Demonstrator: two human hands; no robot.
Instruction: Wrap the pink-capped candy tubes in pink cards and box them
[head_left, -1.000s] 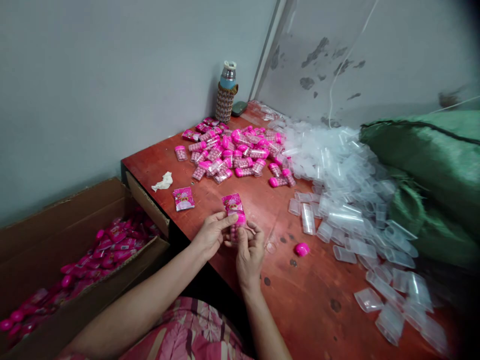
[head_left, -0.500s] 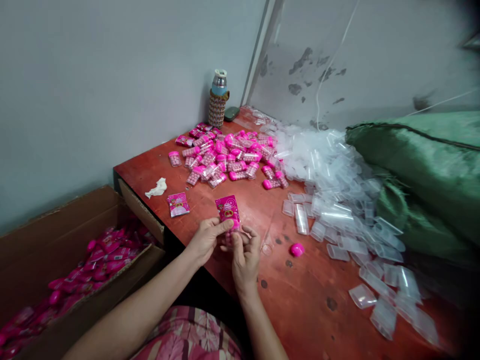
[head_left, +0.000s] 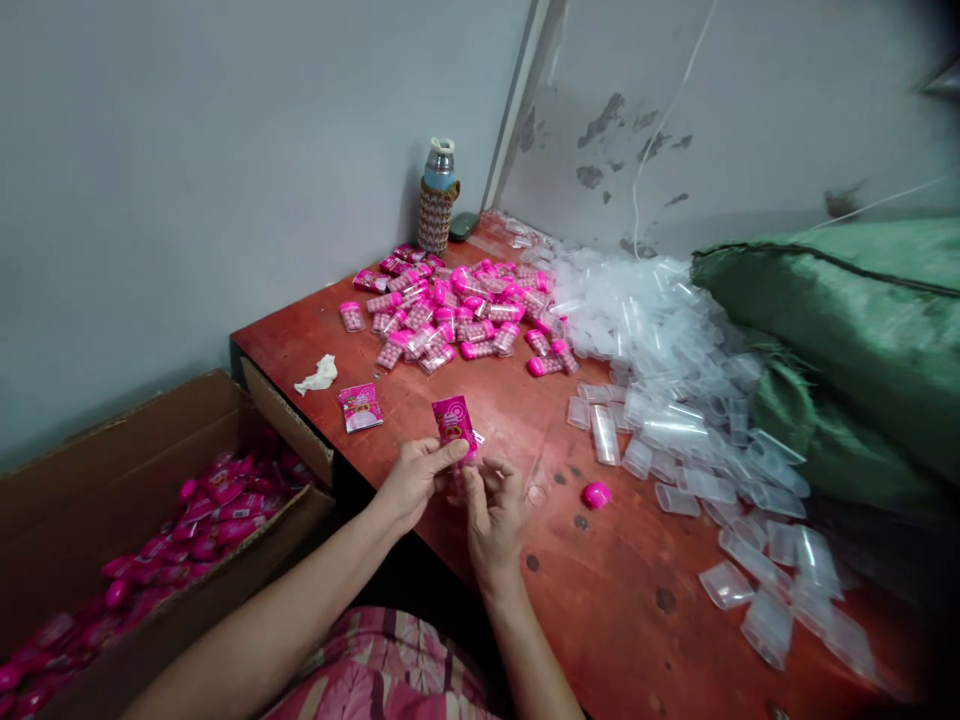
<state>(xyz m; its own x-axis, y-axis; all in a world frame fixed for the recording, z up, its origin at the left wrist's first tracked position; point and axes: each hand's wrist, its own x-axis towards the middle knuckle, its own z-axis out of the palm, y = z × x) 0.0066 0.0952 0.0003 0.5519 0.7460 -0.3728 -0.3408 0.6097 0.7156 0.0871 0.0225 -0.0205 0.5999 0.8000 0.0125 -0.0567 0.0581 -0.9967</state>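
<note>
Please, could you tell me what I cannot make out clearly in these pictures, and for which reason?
All in the head view, now:
- Lower end of the pink printed packet: hidden by the left hand's grip and right hand's grip.
- Its small lettering: too small.
- Near end of the cardboard box: cut off by the picture's edge.
- Green sack: cut off by the right edge.
- Bottom of the clear plastic container heap: hidden by containers on top.
</note>
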